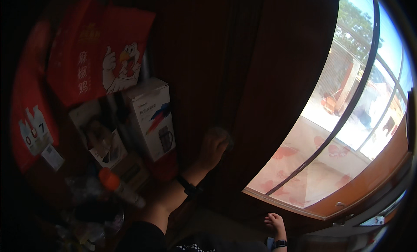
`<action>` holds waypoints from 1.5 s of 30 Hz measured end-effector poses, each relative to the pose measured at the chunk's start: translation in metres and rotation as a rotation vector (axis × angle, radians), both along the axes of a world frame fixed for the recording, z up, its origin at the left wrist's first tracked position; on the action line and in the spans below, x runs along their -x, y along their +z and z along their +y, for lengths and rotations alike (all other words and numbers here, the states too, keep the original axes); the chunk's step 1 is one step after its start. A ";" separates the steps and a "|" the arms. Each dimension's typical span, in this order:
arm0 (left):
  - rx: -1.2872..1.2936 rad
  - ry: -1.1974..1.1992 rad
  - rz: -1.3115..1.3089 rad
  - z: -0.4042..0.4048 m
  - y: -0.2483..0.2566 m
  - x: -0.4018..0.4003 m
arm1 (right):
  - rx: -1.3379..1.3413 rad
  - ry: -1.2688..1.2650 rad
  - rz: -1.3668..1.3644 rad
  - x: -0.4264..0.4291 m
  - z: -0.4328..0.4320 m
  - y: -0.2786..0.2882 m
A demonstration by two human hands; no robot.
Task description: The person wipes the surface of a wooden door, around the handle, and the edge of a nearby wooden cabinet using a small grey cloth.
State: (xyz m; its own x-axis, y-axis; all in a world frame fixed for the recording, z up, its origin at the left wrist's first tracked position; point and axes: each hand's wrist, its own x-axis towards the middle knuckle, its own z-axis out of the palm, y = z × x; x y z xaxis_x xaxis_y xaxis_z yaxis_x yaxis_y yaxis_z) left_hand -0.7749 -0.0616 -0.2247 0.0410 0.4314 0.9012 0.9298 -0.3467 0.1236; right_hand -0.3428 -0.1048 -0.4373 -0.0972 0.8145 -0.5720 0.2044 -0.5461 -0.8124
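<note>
My left hand [213, 146] reaches up against a dark wooden panel [241, 89], its fingers curled. Something pale and blurred shows at the fingertips, perhaps a cloth; I cannot tell what it is. A dark band circles that wrist. Left of this hand stands a white box [154, 125] with a picture of a mug on it. Low on the right is my right hand [274, 220], away from the panel, fingers slightly bent, with nothing seen in it. A watch [280, 243] is on its wrist.
Red printed bags [97, 50], an opened carton [109, 151], an orange-capped bottle [120, 187] and clear plastic wrapping [88, 232] crowd the left side. A window with a wooden frame [352, 203] and a butterfly-patterned lower pane [312, 167] lies at the right.
</note>
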 end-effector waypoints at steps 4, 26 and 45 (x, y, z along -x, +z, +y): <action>-0.090 -0.016 0.049 0.003 -0.004 0.004 | -0.015 0.029 0.006 0.002 -0.003 -0.008; -0.797 0.307 0.190 0.046 0.458 -0.021 | 0.009 -0.385 0.054 -0.099 -0.006 -0.045; -0.573 0.256 0.156 0.044 0.169 -0.010 | 0.014 -0.089 0.037 -0.017 0.024 -0.014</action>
State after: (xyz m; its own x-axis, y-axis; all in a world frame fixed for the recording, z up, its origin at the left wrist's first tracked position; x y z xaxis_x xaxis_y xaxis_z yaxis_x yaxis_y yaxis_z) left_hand -0.7650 -0.0176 -0.0552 0.1495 -0.1025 0.9834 0.9840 -0.0825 -0.1582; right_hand -0.3262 -0.0809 -0.4516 -0.0462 0.8128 -0.5807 0.1241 -0.5721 -0.8107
